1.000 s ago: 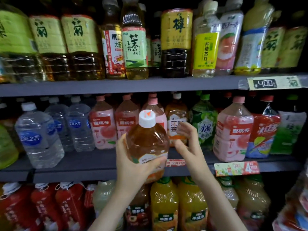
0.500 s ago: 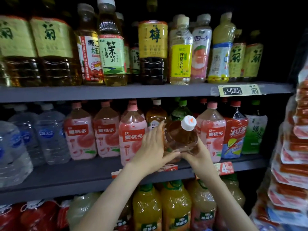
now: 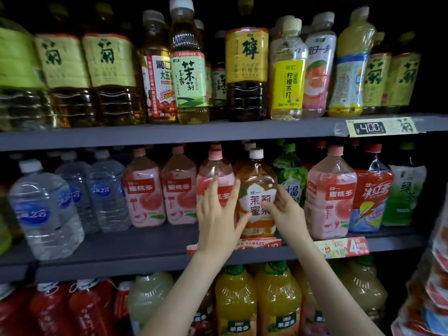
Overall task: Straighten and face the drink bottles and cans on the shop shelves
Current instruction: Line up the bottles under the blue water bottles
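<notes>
An amber tea bottle [image 3: 257,180] with a white cap and a white-and-orange label stands upright on the middle shelf [image 3: 145,241], label facing out. My left hand [image 3: 218,214] wraps its left side, thumb across the front. My right hand [image 3: 286,209] holds its right side with fingers on the label. A pink peach drink bottle [image 3: 215,173] stands just left of it, partly behind my left hand, and another pink peach bottle [image 3: 331,190] stands to the right.
The top shelf [image 3: 169,133] carries yellow and green tea bottles. Water bottles [image 3: 46,209] fill the middle shelf's left. Orange juice bottles [image 3: 257,301] and red bottles [image 3: 60,311] stand below. Packaged goods [image 3: 431,287] hang at the right edge.
The amber bottle went from tilted in front of the shelf to upright in the middle row, label forward. Both hands stayed on it, and the camera moved closer.
</notes>
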The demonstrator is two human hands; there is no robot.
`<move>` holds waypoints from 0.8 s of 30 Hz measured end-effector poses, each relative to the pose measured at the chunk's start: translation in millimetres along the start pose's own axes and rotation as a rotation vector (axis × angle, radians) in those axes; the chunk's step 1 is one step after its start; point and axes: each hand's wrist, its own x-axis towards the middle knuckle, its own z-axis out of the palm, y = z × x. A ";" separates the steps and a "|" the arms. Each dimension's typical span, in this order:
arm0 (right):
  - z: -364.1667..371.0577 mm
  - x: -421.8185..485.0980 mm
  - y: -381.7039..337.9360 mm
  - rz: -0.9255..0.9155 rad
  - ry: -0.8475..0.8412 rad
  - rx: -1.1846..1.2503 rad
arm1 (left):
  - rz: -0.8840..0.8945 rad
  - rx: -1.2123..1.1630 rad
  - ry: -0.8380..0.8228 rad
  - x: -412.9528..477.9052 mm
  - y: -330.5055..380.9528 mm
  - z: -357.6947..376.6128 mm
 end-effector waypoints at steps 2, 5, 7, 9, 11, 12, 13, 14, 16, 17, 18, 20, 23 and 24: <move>-6.2 -5.9 -1.3 -0.004 -0.007 -0.026 | -0.104 -0.028 0.052 -0.9 -0.8 4.3; -31.8 -8.2 -3.3 -0.064 0.338 -0.088 | -0.191 -0.093 0.081 0.2 5.7 9.7; -54.5 -3.4 1.7 -0.076 0.699 -0.219 | -0.099 -0.082 0.116 -1.0 18.6 10.7; -71.8 3.9 12.2 0.039 0.760 -0.362 | -0.007 -0.092 0.126 -1.4 35.3 11.0; -80.4 13.4 21.4 0.139 0.639 -0.412 | 0.052 -0.099 0.118 1.2 49.7 11.6; -82.1 17.7 23.0 0.152 0.600 -0.419 | 0.066 -0.099 0.114 3.4 55.1 12.3; -82.9 21.4 23.5 0.161 0.589 -0.421 | 0.077 -0.096 0.115 5.7 59.6 12.5; -83.1 24.9 23.0 0.168 0.591 -0.420 | 0.090 -0.092 0.117 7.4 63.4 12.3; -82.0 28.2 18.8 0.167 0.603 -0.437 | 0.111 -0.083 0.113 7.0 67.0 10.2; -81.4 28.1 16.1 0.151 0.607 -0.462 | 0.119 -0.076 0.104 5.5 67.0 9.0; -80.9 28.1 13.2 0.135 0.607 -0.490 | 0.123 -0.067 0.092 4.0 66.3 7.7; -81.9 31.6 6.7 0.122 0.604 -0.509 | 0.120 -0.038 0.064 4.1 64.2 6.3; -83.4 36.5 0.5 0.115 0.607 -0.470 | 0.088 0.016 0.020 9.7 62.7 4.2; -84.2 36.4 -0.9 0.103 0.600 -0.461 | 0.069 0.018 0.007 11.0 63.1 3.6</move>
